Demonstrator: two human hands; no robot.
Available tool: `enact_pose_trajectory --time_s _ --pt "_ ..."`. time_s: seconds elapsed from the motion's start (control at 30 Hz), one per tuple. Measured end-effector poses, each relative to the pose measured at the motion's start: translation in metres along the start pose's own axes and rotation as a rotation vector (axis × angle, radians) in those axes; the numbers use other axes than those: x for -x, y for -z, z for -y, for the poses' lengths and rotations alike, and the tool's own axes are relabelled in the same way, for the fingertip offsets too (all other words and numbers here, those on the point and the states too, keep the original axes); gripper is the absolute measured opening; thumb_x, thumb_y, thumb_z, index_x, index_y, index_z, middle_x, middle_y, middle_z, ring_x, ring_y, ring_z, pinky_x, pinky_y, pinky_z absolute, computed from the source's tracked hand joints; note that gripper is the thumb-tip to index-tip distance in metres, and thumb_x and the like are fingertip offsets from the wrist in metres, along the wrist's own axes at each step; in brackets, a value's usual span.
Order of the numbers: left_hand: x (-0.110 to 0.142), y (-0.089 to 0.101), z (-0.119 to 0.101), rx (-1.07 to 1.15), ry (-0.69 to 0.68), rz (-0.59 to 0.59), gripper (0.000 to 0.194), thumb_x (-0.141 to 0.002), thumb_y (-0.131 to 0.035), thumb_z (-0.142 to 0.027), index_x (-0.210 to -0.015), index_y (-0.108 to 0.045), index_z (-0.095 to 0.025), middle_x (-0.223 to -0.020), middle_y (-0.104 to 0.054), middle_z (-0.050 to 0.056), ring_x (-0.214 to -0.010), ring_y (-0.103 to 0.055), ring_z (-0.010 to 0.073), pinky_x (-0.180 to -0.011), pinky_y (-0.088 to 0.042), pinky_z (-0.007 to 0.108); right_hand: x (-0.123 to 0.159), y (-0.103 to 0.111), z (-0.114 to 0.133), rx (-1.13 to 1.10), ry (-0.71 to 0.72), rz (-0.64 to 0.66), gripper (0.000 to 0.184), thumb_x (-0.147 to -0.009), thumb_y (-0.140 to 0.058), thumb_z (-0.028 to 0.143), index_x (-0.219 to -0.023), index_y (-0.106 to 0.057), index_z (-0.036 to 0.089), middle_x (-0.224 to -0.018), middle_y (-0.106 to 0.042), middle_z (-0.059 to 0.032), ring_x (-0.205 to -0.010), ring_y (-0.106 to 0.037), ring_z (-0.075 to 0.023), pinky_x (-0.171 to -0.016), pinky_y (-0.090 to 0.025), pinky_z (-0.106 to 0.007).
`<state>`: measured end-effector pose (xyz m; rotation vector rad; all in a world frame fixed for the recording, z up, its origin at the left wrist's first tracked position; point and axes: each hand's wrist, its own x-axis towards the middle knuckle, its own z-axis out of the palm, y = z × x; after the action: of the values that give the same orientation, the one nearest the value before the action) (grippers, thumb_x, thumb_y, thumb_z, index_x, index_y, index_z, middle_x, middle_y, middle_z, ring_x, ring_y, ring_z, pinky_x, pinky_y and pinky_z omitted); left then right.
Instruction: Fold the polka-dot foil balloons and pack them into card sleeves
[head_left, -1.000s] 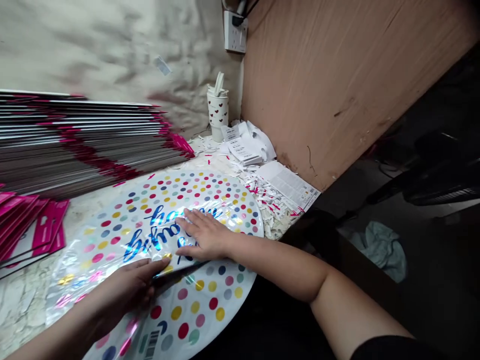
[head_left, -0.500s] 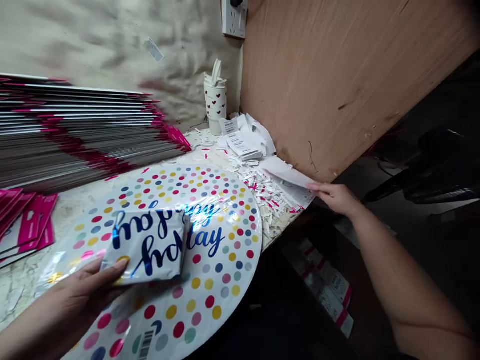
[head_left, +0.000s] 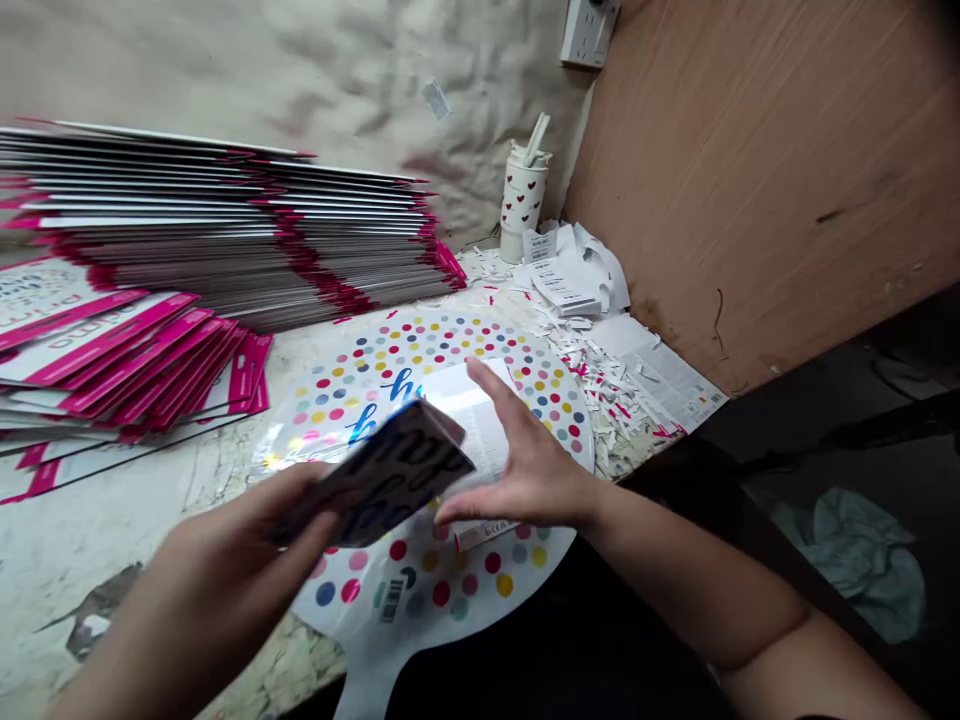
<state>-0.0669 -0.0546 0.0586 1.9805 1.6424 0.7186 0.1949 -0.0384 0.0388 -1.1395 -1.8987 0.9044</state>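
My left hand (head_left: 232,560) grips a folded foil balloon (head_left: 394,470) with blue lettering, tilted up on edge above the table. Under it lies a flat round foil balloon (head_left: 465,590) with coloured polka dots, blue lettering and a barcode; its white tail hangs over the table's front edge. A white printed leaflet (head_left: 484,450) rests on the flat balloon, partly covered by my right hand (head_left: 536,465). The thumb and forefinger of that hand are spread apart close to the folded balloon; the other fingers are mostly hidden.
A tall stack of white and pink cardboard packages (head_left: 247,235) stands along the wall, with fanned pink-edged packages (head_left: 165,350) before it. Paper scraps (head_left: 600,370), label sheets (head_left: 566,285) and a heart-patterned cup (head_left: 523,200) are near the wooden panel (head_left: 750,180). A cloth (head_left: 862,560) lies lower right.
My right hand has come from the papers by the panel to the flat balloon, where a leaflet now lies. My left hand has tilted the folded balloon. The view has swung left.
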Motion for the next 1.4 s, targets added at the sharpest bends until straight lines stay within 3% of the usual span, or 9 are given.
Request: enact_pose_trajectory --time_s 0.1,0.2,0.33,0.47,0.57,0.7,0.97,1.2,1.4 --pt "-0.002 -0.003 -0.021 -0.019 -0.172 0.185 0.023 -0.078 -0.054 -0.039 -0.097 -0.06 -0.028 -0.074 -0.068 -0.005 -0.058 -0.06 0.0117 -0.052 -0.046 0.017 -0.027 0.006 -0.008 -0.365 -0.051 0.28 0.116 -0.048 -0.083 0.036 -0.143 -0.017 0.022 -0.131 -0.048 -0.0119 -0.116 -0.05 -0.026 -0.097 -0.042 -0.042" --pt "-0.011 -0.006 -0.032 -0.082 -0.188 0.088 0.026 -0.08 -0.053 -0.038 -0.103 -0.058 -0.026 -0.086 -0.068 -0.001 -0.066 -0.062 0.0143 -0.06 -0.049 0.022 -0.039 0.007 -0.032 -0.614 -0.282 0.521 0.067 -0.055 -0.079 0.032 -0.115 -0.058 0.012 -0.094 -0.068 -0.0077 -0.086 -0.065 -0.0217 -0.081 -0.051 -0.036" --pt "-0.016 -0.048 -0.046 -0.272 -0.477 -0.388 0.029 -0.08 -0.055 -0.026 -0.109 -0.056 -0.02 -0.109 -0.063 0.009 -0.093 -0.06 0.0213 -0.087 -0.047 0.038 -0.047 0.021 -0.074 -0.643 -0.561 0.123 0.03 -0.057 -0.078 0.022 -0.082 -0.067 0.012 -0.077 -0.07 -0.0039 -0.068 -0.065 -0.0159 -0.067 -0.053 -0.029" --pt "-0.009 -0.116 -0.048 -0.388 -0.615 0.135 0.045 -0.087 -0.044 -0.033 -0.126 -0.049 -0.011 -0.133 -0.047 0.018 -0.121 -0.046 0.0301 -0.096 -0.043 0.045 -0.054 0.043 -0.103 -0.586 -0.616 -0.158 0.021 -0.06 -0.075 0.015 -0.077 -0.062 0.015 -0.063 -0.067 0.0013 -0.058 -0.062 -0.0127 -0.062 -0.053 -0.027" --pt "0.006 -0.129 -0.033 -0.444 -0.539 0.465 0.064 -0.085 -0.043 -0.047 -0.138 -0.033 -0.013 -0.144 -0.029 0.018 -0.132 -0.028 0.0359 -0.101 -0.034 0.053 -0.052 0.061 -0.111 -0.617 -0.621 -0.187 0.022 -0.061 -0.073 0.013 -0.081 -0.063 0.015 -0.069 -0.069 -0.0005 -0.063 -0.064 -0.0143 -0.065 -0.054 -0.028" --pt "0.03 -0.086 -0.015 -0.262 -0.456 0.657 0.05 -0.082 -0.049 -0.04 -0.13 -0.046 -0.026 -0.138 -0.043 0.009 -0.127 -0.038 0.0323 -0.101 -0.037 0.048 -0.046 0.073 -0.109 -0.692 -0.642 -0.109 0.029 -0.055 -0.077 0.012 -0.082 -0.064 0.014 -0.074 -0.07 -0.0035 -0.068 -0.066 -0.0165 -0.068 -0.055 -0.029" --pt "-0.021 -0.062 -0.017 0.995 0.568 0.377 0.039 -0.078 -0.057 -0.047 -0.107 -0.058 -0.021 -0.107 -0.066 0.009 -0.093 -0.064 0.0225 -0.077 -0.054 0.036 -0.033 0.007 -0.055 -0.606 -0.338 0.021 0.048 -0.063 -0.075 0.028 -0.106 -0.055 0.019 -0.1 -0.065 -0.0052 -0.091 -0.062 -0.0184 -0.083 -0.049 -0.033" --pt "-0.027 -0.087 -0.02 1.172 0.702 0.273 0.023 -0.077 -0.064 -0.029 -0.096 -0.061 -0.017 -0.092 -0.069 0.005 -0.078 -0.065 0.0147 -0.066 -0.055 0.025 -0.038 0.003 -0.039 0.04 -0.142 -0.298 0.025 -0.075 -0.062 0.04 -0.087 -0.055 0.02 -0.084 -0.06 -0.001 -0.079 -0.055 -0.015 -0.071 -0.043 -0.027" --pt "-0.022 -0.084 -0.017 1.226 0.673 0.211 0.026 -0.076 -0.066 -0.028 -0.1 -0.06 -0.02 -0.098 -0.067 0.002 -0.084 -0.064 0.0155 -0.068 -0.056 0.027 -0.05 0.011 -0.051 -0.05 -0.343 0.016 0.038 -0.073 -0.062 0.046 -0.054 -0.048 0.017 -0.051 -0.045 0.0038 -0.05 -0.043 -0.009 -0.048 -0.035 -0.022"
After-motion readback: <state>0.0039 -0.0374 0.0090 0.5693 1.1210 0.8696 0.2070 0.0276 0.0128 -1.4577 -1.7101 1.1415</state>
